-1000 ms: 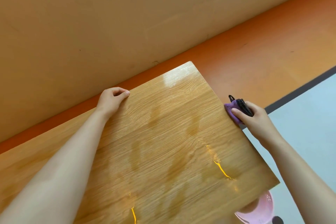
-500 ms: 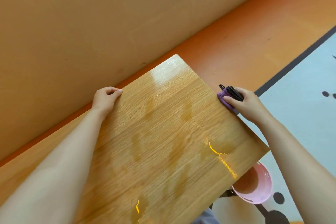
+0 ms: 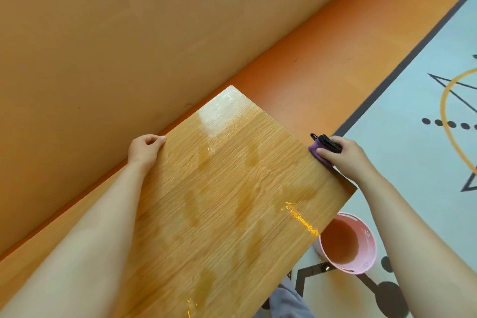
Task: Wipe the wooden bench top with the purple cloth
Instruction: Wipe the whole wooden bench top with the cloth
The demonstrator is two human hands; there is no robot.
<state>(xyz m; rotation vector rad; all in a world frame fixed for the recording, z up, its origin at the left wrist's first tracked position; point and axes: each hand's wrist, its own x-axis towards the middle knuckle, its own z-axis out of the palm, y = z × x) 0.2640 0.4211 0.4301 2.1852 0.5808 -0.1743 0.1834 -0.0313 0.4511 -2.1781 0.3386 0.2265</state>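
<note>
One wooden counter (image 3: 232,201) fills the centre and lower left of the frame, running diagonally; its top shows several damp, darker streaks and a glossy patch toward the upper corner. We judge the wiping well underway, with the step in hand being the right-side edge of the counter.

Two bare forearms enter from the bottom of the frame. The left hand (image 3: 144,148), left of centre, rests on the far long edge of the counter with fingers curled loosely over it; it clamps nothing that we can see and seems only to brace.

One pink bucket (image 3: 347,242) stands on the floor at lower right, just beside and partly under the counter's near corner; liquid appears to be inside.

The right hand (image 3: 343,156), right of centre, is closed around one purple cloth (image 3: 320,153), pressing it against the counter's right edge. One small black object (image 3: 327,142) sits in the same grip above the cloth; we cannot tell what it is.

Count: one counter, one bucket, one cloth, two hands.

Next move, as we judge it: draw the cloth along this edge toward the near corner at lower right, keeping pressure on the wood, then return across the streaked middle. The grip must keep the cloth bunched so that it does not slip off the edge.
</note>
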